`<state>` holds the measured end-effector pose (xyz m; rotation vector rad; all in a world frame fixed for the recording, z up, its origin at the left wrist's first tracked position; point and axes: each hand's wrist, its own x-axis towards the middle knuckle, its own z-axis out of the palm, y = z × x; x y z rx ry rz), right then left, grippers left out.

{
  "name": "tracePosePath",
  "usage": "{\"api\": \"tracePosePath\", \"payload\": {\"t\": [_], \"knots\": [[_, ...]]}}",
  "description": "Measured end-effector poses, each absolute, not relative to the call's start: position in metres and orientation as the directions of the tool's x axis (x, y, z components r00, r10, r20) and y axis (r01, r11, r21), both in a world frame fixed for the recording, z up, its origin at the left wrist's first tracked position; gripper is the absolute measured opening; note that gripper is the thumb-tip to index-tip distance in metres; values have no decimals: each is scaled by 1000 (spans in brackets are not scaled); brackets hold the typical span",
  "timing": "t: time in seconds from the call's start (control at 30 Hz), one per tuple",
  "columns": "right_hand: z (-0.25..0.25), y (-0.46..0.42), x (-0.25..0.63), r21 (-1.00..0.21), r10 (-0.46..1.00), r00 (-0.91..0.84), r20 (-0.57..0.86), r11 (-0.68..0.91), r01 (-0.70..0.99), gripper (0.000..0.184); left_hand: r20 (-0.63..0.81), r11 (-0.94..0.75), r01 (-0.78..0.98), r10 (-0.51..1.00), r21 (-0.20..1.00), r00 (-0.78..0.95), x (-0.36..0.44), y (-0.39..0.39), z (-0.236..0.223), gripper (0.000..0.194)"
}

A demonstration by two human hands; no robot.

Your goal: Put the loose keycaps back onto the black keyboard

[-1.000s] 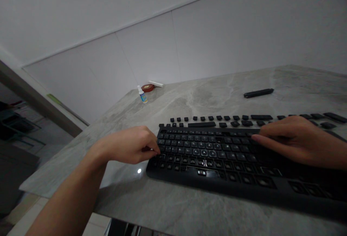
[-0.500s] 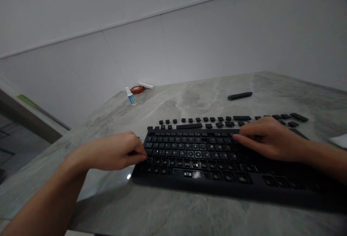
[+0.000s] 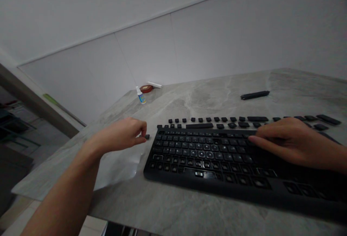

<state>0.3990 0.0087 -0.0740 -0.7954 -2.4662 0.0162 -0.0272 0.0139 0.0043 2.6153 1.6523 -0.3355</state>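
Observation:
A black keyboard (image 3: pixel 200 181) lies tilted across the grey table; its upper rows have keycaps, while several lower positions show bare sockets. Just off its left end, my left hand (image 3: pixel 131 133) hovers with thumb and bent index finger slightly apart. A small black keycap (image 3: pixel 147 137) sits at those fingertips. Over the keyboard's upper right part rests my right hand (image 3: pixel 292 142), thumb on the top edge and fingers curled, hiding the keys below. Loose keycaps (image 3: pixel 216 119) line up in rows behind the keyboard, among them a long bar-shaped keycap (image 3: pixel 199 125).
A dark pen-like tool (image 3: pixel 255 95) lies toward the back right. At the far left corner stand a small spray bottle (image 3: pixel 141 96), a reddish-brown case (image 3: pixel 146 89) and a white strip (image 3: pixel 154 84). A clear sheet (image 3: pixel 121 167) lies beneath my left forearm.
My left hand has left the keyboard's left edge, moving up and away to the loose keycap, its fingertips parting. My right hand stays on the keyboard. The view has shifted left.

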Motion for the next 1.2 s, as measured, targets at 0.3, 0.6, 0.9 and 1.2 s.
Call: {"api": "tracePosePath", "payload": {"t": [0.3,0.6,0.9,1.2], "knots": [[-74,8,400,-159,540,-668,512,824,544,44,-297,-422,904,873,-64,387,-40,42,-16,21],[-72,7,398,-176,560,-676,479,816,551,44,-253,-592,789,748,162,613,-26,15,8,10],[-73,8,399,-167,552,-675,490,819,549,44,-273,-730,639,581,243,767,4,-3,3,6],[-73,7,399,-224,595,-660,458,796,562,45,-246,-745,633,586,212,772,0,-2,0,7]]}}
